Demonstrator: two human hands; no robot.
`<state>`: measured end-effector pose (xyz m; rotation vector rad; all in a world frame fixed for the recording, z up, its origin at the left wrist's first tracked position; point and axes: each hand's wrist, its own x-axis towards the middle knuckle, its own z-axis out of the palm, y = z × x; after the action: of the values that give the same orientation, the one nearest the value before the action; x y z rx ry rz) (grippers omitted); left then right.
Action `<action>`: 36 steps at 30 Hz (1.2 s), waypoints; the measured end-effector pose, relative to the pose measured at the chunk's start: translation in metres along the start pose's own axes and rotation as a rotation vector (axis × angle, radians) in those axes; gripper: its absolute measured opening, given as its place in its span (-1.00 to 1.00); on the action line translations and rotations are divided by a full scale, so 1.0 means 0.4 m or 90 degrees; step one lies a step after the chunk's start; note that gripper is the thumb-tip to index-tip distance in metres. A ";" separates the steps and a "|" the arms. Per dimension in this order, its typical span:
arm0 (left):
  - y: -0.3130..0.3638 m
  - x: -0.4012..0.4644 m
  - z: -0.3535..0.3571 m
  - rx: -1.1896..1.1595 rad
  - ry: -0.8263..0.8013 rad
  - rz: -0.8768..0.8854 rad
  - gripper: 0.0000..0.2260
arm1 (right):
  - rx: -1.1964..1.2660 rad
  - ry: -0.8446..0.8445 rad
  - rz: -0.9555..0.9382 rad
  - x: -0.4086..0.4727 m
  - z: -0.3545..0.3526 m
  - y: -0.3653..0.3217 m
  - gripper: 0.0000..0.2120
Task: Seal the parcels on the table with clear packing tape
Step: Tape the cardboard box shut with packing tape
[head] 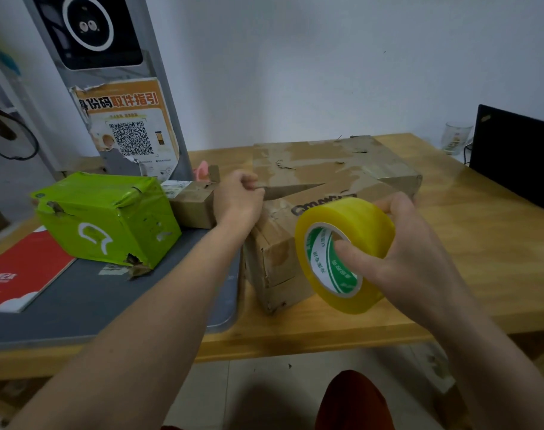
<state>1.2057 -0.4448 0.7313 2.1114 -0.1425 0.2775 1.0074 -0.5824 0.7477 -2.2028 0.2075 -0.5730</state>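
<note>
My right hand [404, 243] holds a yellowish roll of clear packing tape [345, 252] above the near end of a brown cardboard parcel [277, 259], thumb inside the green-and-white core, fingers over the outer rim. My left hand [239, 197] is curled at the far left side of that parcel and seems to pinch the tape's free end; the strip itself is hard to see. A larger flat cardboard parcel [326, 159] lies behind, partly under the first. A green-wrapped parcel [106, 215] and a small brown box [193, 206] sit to the left.
The wooden table [481, 243] carries a grey mat [109, 305] with a red booklet [19, 271] on its left. A grey kiosk post with a QR poster [128, 131] stands behind. A black laptop [519, 156] and a glass [457, 138] are at the far right.
</note>
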 end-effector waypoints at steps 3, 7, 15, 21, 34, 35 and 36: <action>0.025 -0.055 -0.032 0.085 0.000 0.266 -0.80 | -0.005 -0.010 0.002 -0.004 0.003 0.007 -0.59; 0.023 -0.077 -0.061 0.259 -0.355 0.315 -0.57 | -0.023 -0.002 0.002 -0.006 0.007 0.012 -0.58; 0.065 -0.060 -0.072 0.565 -0.539 0.254 0.05 | -0.021 -0.008 -0.001 -0.005 0.018 0.029 -0.60; 0.055 -0.047 -0.062 0.431 -0.515 0.136 0.13 | -0.016 -0.011 -0.003 0.004 0.012 0.031 -0.58; 0.052 -0.219 -0.068 0.343 -0.277 -0.021 0.09 | 0.044 0.040 -0.007 0.082 -0.040 0.050 -0.51; 0.059 -0.237 -0.062 0.378 -0.267 0.004 0.06 | 0.059 0.052 0.009 0.086 -0.038 0.077 -0.53; 0.065 -0.255 -0.054 0.410 -0.261 0.036 0.03 | 0.069 0.068 0.024 0.089 -0.037 0.103 -0.59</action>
<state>1.0984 -0.4409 0.7378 2.7886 -0.3963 -0.1040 1.0337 -0.6310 0.7361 -2.0620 0.2674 -0.6657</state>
